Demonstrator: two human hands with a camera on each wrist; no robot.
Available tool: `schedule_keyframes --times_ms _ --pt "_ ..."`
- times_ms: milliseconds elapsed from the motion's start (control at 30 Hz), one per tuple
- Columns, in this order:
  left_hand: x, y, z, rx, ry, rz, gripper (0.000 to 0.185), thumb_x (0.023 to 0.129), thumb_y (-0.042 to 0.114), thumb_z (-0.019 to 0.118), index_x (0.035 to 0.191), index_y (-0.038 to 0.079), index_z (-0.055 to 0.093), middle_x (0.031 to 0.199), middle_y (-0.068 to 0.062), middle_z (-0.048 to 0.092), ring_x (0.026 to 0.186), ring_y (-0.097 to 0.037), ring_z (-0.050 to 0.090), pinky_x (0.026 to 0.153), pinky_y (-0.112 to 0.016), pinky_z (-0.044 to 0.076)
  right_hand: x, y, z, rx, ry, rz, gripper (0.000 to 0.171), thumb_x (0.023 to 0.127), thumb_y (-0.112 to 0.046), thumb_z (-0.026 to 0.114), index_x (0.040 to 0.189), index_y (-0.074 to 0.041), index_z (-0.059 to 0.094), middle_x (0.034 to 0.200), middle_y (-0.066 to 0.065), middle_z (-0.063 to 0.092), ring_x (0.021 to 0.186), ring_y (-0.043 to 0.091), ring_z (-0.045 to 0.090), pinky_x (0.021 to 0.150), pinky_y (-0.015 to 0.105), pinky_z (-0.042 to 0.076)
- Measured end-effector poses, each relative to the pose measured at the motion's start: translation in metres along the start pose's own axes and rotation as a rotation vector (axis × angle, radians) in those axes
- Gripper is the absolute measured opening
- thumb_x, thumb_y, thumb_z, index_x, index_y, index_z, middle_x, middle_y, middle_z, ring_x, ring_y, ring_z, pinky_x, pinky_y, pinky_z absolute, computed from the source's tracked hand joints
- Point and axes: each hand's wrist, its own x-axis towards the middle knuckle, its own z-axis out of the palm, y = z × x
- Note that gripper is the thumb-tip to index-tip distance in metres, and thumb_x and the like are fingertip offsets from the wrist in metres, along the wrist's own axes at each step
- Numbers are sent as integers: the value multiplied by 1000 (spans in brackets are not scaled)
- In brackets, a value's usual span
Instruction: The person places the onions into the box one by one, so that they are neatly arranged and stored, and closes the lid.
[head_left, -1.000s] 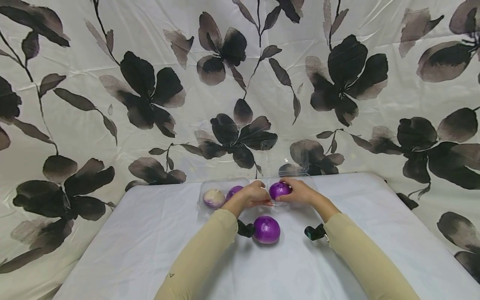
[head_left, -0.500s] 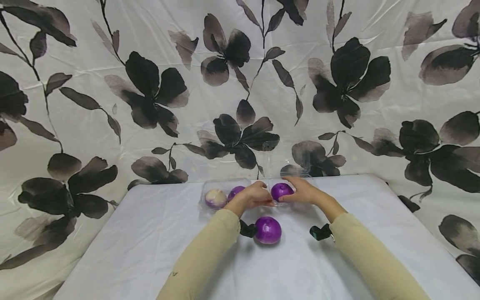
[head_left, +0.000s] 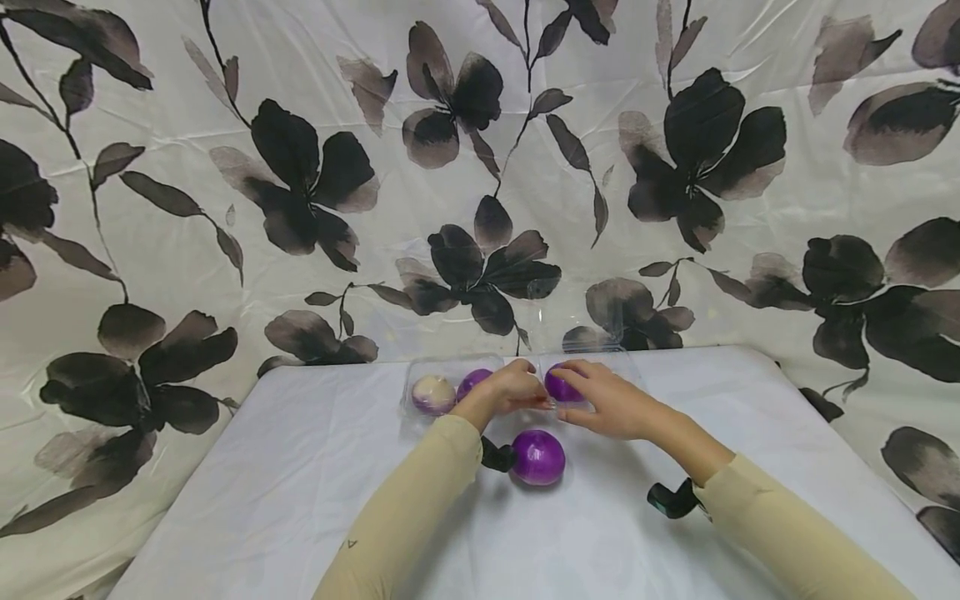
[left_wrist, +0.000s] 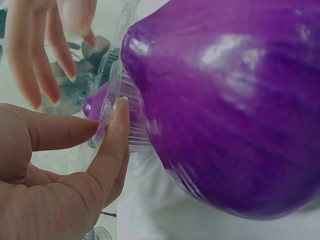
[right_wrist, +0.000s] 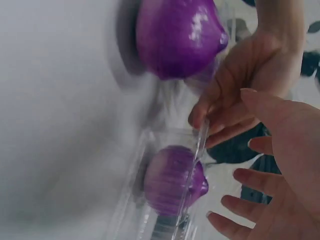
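Note:
My left hand (head_left: 508, 390) pinches the rim of a clear plastic clamshell container (right_wrist: 201, 141) between thumb and fingers, plainest in the left wrist view. Inside that container sits a purple onion (right_wrist: 172, 180), its pointed end towards my right hand. My right hand (head_left: 611, 404) is beside this onion with fingers spread and nothing in its grasp; in the right wrist view a gap shows between its fingers (right_wrist: 262, 182) and the onion. A larger purple onion (head_left: 538, 457) lies on the table in front of the container, near my left wrist.
Left of my hands stands another clear container (head_left: 450, 363), holding a pale onion (head_left: 432, 394) and a purple onion (head_left: 472, 382). The open container's raised lid (head_left: 577, 321) stands against the floral backdrop (head_left: 315, 75). White cloth covers the table (head_left: 300, 483).
My right hand has let go of the purple onion in the container; its fingers have spread and its forearm has swung right. My left hand keeps its pinch on the rim.

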Motion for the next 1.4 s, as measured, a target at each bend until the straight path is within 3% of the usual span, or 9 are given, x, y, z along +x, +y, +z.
schedule_keyframes --times_ms 300,500,633,900,1167,1400 --pt "-2 3 1 3 5 -1 69 90 -21 52 151 -14 20 108 -26 55 68 -20 64 85 -32 65 -25 -9 10 30 -4 -45 64 98 -41 70 150 -9 50 152 16 47 138 39 46 112 62 45" --pt "-5 3 0 39 3 -7 70 93 -17 53 154 -13 18 104 -24 60 69 -17 63 79 -27 65 -32 -9 23 198 -28 -69 71 93 -42 75 151 -10 49 149 11 50 136 35 49 111 60 46" --pt "-6 2 0 62 4 -2 71 93 -15 54 154 -13 18 103 -24 62 69 -17 63 77 -26 65 -32 -9 35 318 -32 -58 77 89 -41 80 149 -5 48 147 16 52 127 37 55 102 56 54" --pt "-3 1 1 51 -8 6 69 93 -17 53 153 -13 19 118 -36 60 68 -18 63 81 -30 65 -29 -13 58 465 -41 -37 82 83 -35 87 146 0 49 139 18 57 114 32 61 88 41 62" --pt "-3 2 2 45 -12 15 69 92 -18 53 153 -14 19 124 -40 56 67 -18 63 81 -30 65 -24 -15 66 457 -14 -42 82 82 -36 87 145 0 50 132 11 61 109 25 60 86 33 60" --pt "-3 1 2 48 -10 6 71 92 -19 53 153 -13 18 113 -33 61 69 -19 63 87 -33 64 -22 -15 68 441 -13 -42 72 85 -35 85 141 -3 54 131 9 63 114 24 62 96 37 59"
